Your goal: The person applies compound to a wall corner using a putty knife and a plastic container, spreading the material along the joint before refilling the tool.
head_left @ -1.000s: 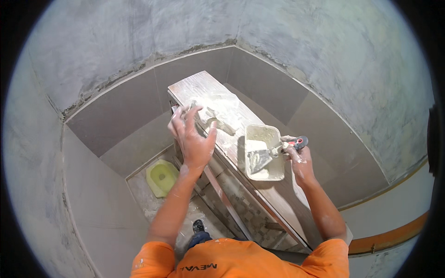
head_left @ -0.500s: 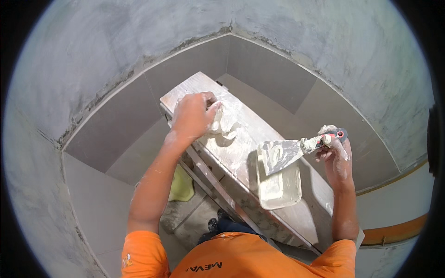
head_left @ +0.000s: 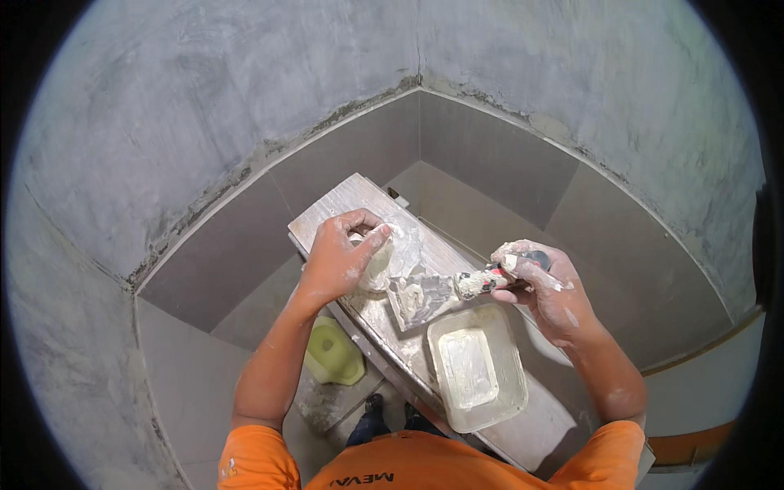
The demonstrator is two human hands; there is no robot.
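Note:
A putty knife with a paste-smeared black and red handle is gripped in my right hand. Its wide blade carries white paste and lies over the bench, close to the mouth of a clear plastic bag. My left hand pinches that bag's edge between thumb and fingers; white paste shows inside it. Whether the blade touches the bag, I cannot tell. Below the knife, a pale rectangular tub with a layer of paste in its bottom sits on the plank bench. White residue coats both hands.
The narrow bench runs diagonally before me, dusted with white. A yellow-green plastic object is on the floor left of it. Grey tiles line the corner below plastered walls. An orange-brown strip lies at the lower right.
The putty knife has moved left, from over the tub to beside the bag, as my right hand swung inward. My left hand still holds the bag. The view has shifted slightly.

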